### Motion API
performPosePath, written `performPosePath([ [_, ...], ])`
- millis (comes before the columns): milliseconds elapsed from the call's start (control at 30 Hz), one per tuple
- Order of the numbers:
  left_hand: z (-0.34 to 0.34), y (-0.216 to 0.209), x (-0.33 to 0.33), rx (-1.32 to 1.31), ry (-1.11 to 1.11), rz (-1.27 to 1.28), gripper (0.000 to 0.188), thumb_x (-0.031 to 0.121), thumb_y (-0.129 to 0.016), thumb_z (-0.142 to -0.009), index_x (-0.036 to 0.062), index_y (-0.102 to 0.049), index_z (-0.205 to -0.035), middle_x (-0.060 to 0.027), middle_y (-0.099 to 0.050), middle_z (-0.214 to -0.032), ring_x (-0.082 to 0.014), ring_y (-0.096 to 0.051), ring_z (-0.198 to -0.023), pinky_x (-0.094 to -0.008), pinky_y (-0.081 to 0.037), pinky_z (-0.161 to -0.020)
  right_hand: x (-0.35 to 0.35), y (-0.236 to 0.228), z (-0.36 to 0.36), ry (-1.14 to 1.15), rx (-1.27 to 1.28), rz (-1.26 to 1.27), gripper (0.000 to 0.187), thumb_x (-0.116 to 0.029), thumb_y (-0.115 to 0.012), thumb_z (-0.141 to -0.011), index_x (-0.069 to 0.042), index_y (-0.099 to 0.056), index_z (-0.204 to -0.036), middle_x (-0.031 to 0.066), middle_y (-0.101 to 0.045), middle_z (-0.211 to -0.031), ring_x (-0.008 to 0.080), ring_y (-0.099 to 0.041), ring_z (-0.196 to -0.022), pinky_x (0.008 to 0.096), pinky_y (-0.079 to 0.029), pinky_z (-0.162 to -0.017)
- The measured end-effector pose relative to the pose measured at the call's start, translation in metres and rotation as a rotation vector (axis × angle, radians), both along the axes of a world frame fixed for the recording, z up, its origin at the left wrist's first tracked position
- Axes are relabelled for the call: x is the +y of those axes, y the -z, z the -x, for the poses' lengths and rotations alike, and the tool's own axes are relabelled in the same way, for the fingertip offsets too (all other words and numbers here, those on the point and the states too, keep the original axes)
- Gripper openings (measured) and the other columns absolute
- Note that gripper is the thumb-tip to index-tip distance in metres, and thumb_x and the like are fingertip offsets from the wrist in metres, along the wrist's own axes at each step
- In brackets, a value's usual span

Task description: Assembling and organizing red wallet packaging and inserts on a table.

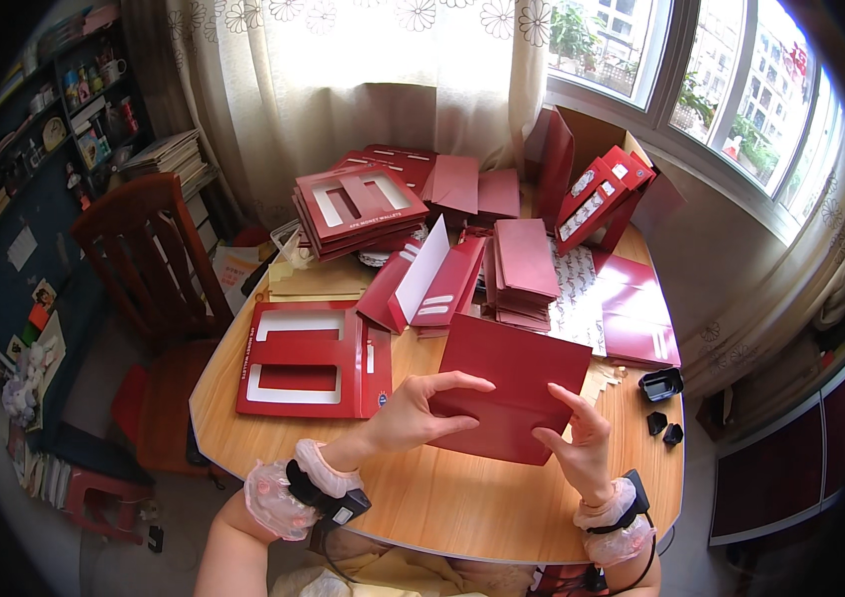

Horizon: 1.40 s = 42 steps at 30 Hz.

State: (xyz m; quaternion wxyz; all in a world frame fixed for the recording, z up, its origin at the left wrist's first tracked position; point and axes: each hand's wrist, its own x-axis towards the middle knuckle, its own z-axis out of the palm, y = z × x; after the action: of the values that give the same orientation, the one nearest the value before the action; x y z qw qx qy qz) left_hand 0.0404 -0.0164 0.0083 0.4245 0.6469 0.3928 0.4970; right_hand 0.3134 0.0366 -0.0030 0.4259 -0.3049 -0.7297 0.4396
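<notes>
A flat, plain red card folder [517,363] is held tilted up above the near part of the table, between both hands. My left hand [413,413] grips its left side, with index finger and thumb lying over its face. My right hand [584,438] pinches the right side near the lower corner, its index finger higher up on the card. Left of it lies a red box sleeve [351,383] with two white-rimmed cut-out windows. Behind the card, a red folder stands spread with a white flap [424,267] raised. A stack of folded red cards [525,261] sits close beside that.
Windowed red boxes [363,204] are piled at the back left of the wooden table [442,517]. A carton [552,149] with red packs stands back right. Glossy red sheets [636,333] and a small black container [659,385] lie along the right edge. A wooden chair [144,249] stands left.
</notes>
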Motion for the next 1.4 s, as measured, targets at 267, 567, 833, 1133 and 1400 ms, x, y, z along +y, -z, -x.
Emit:
performPosePath([
  [267, -0.002, -0.006, -0.004, -0.061, -0.016, 0.047, 0.056, -0.006, -0.072, -0.086, 0.0086, -0.062, -0.139, -0.0089, -0.069, -0.128, -0.0135, -0.065, -0.113, -0.0289, -0.053, -0.101, -0.009, -0.011, 0.010, 0.006, 0.008, 0.045, 0.074, 0.016, -0.079, -0.072, -0.001, -0.057, -0.140, 0.0141, -0.064, -0.132, 0.0209, -0.060, -0.124, 0.0327, -0.049, -0.106],
  [567, -0.003, -0.003, -0.003, -0.020, -0.049, 0.026, 0.055, 0.000, -0.076, -0.085, 0.0079, -0.062, -0.138, -0.0122, -0.069, -0.129, -0.0171, -0.066, -0.117, -0.0305, -0.053, -0.102, -0.005, -0.006, 0.008, 0.028, 0.005, 0.047, 0.069, 0.011, -0.080, -0.075, 0.000, -0.058, -0.139, 0.0143, -0.064, -0.134, 0.0206, -0.060, -0.124, 0.0334, -0.049, -0.106],
  [833, 0.000, -0.005, -0.001, 0.095, -0.157, -0.094, 0.052, 0.004, -0.079, -0.086, 0.0038, -0.062, -0.135, -0.0090, -0.067, -0.132, -0.0203, -0.061, -0.125, -0.0327, -0.046, -0.109, -0.002, -0.007, 0.007, 0.050, -0.060, -0.065, 0.070, 0.011, -0.081, -0.072, -0.001, -0.061, -0.137, 0.0079, -0.060, -0.119, 0.0208, -0.061, -0.110, 0.0313, -0.050, -0.096],
  [1133, -0.001, -0.002, 0.000, 0.046, -0.062, -0.020, 0.059, 0.001, -0.075, -0.088, 0.0066, -0.055, -0.142, -0.0083, -0.059, -0.142, -0.0187, -0.054, -0.133, -0.0317, -0.039, -0.115, -0.007, -0.017, 0.009, 0.048, 0.050, -0.012, 0.079, 0.015, -0.076, -0.071, 0.004, -0.051, -0.145, 0.0077, -0.050, -0.129, 0.0207, -0.051, -0.126, 0.0317, -0.043, -0.108],
  [1400, -0.001, -0.009, -0.005, -0.084, -0.011, 0.110, 0.063, 0.002, -0.071, -0.093, 0.0095, -0.046, -0.150, -0.0067, -0.055, -0.145, -0.0175, -0.057, -0.128, -0.0307, -0.050, -0.105, -0.006, -0.021, 0.009, 0.081, 0.060, -0.086, 0.079, 0.016, -0.074, -0.073, 0.007, -0.047, -0.147, 0.0096, -0.049, -0.135, 0.0223, -0.048, -0.132, 0.0323, -0.038, -0.113],
])
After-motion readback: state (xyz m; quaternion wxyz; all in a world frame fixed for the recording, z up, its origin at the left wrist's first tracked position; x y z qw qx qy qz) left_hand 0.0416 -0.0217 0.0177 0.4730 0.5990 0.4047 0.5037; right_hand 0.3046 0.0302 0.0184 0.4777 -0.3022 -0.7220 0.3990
